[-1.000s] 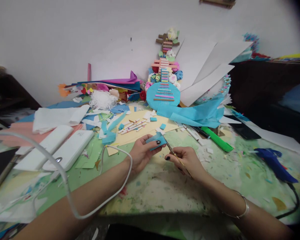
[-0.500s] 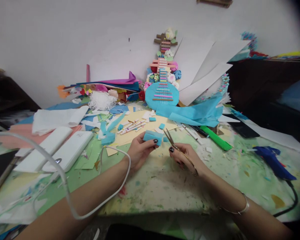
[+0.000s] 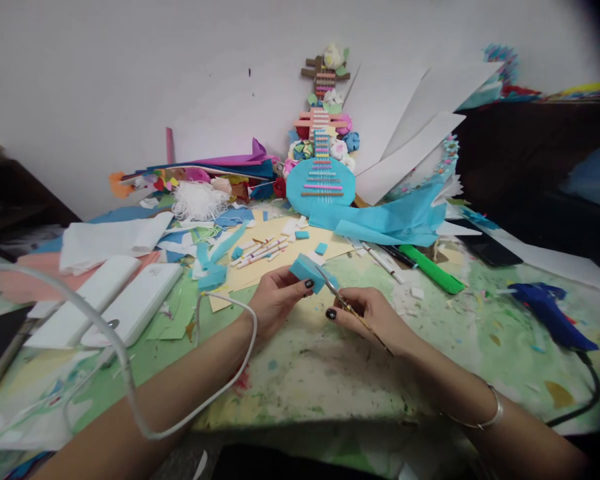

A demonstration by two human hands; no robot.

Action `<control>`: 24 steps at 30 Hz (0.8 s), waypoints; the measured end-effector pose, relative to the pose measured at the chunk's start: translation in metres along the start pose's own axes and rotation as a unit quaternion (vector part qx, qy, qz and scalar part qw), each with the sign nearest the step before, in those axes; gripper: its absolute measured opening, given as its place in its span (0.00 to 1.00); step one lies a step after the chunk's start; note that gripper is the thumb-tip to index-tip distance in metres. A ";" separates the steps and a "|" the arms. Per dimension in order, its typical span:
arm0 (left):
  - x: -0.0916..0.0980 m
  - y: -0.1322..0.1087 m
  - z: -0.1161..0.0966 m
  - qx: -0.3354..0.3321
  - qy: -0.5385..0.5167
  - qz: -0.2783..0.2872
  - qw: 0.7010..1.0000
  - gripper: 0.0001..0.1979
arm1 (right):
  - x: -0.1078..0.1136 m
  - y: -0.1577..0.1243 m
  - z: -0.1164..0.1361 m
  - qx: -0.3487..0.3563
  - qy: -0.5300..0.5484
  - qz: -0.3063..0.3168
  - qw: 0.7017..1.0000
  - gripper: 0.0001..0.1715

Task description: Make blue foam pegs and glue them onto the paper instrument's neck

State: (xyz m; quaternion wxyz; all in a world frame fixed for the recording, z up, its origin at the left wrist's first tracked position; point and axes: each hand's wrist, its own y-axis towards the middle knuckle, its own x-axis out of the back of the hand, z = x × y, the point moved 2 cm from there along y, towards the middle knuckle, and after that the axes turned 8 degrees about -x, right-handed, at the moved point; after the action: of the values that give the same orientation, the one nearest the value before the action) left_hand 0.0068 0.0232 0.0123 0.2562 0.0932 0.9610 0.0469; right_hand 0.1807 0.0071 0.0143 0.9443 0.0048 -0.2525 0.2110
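Observation:
My left hand [image 3: 279, 297] pinches a small folded piece of blue paper [image 3: 307, 269] between thumb and fingers above the table. Gold-handled scissors [image 3: 347, 305] are in my right hand [image 3: 373, 317], their blades pointing up and left. The blades meet the right part of the blue paper; whether they are cutting through it I cannot tell. Behind the hands, a blue paper-covered instrument model [image 3: 321, 185] with colored strips and white strings leans among paper flowers. A sheet of blue crepe paper [image 3: 380, 217] lies in front of it.
White-barrelled markers [image 3: 263, 252] and paper scraps lie beyond my left hand. A green marker-like tube [image 3: 433, 270], a phone [image 3: 490, 243] and a blue glue gun [image 3: 553, 313] sit to the right. Two white power banks [image 3: 135, 303] lie left; a white cable [image 3: 130, 373] loops across my left forearm.
The scissors have moved left, and their blades now overlap the blue paper. My left hand has tilted the paper. The whole view has shifted slightly.

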 end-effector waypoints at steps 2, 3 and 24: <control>0.000 0.001 0.000 -0.008 0.011 0.005 1.000 0.11 | 0.000 0.000 -0.001 -0.001 -0.011 -0.003 1.000 0.22; 0.000 0.001 0.000 -0.009 0.015 0.005 1.000 0.12 | 0.000 0.000 -0.001 -0.001 -0.015 -0.004 1.000 0.22; 0.004 0.003 0.004 -0.007 0.037 0.012 0.999 0.15 | 0.000 0.001 -0.007 -0.019 -0.022 -0.035 0.999 0.29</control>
State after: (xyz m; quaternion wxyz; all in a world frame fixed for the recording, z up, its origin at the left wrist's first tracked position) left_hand 0.0059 0.0271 0.0071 0.2204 0.1014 0.9683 0.0598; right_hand 0.1834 0.0087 0.0078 0.9452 0.0004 -0.2769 0.1728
